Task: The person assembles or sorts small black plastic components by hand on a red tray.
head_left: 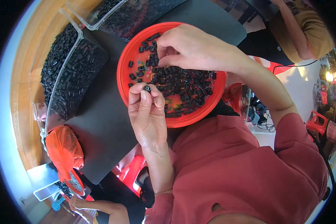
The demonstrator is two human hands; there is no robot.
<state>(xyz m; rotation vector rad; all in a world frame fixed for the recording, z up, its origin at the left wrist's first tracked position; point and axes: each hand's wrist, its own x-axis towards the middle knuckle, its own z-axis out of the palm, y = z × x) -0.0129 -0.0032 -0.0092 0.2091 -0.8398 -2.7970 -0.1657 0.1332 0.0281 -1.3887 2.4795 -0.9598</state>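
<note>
My left hand [147,115] is raised at the near left rim of a round red tray [122,71]. Between its thumb and fingertips it pinches a small black plastic piece [147,89], whose round hollow end faces up. My right hand [188,46] reaches over the tray from the right, its fingers curled in among the loose pieces at the left part. What its fingertips grip, if anything, is hidden. Many short black plastic pieces [186,87] lie in the tray, heaped at the middle and right and scattered more thinly at the left.
A clear plastic bin [82,67] full of small black parts stands left on the dark table [100,130], with another clear bin [112,16] behind it. A red plastic bag [64,147] sits near the left edge. Other people's arms [104,207] show lower left and upper right.
</note>
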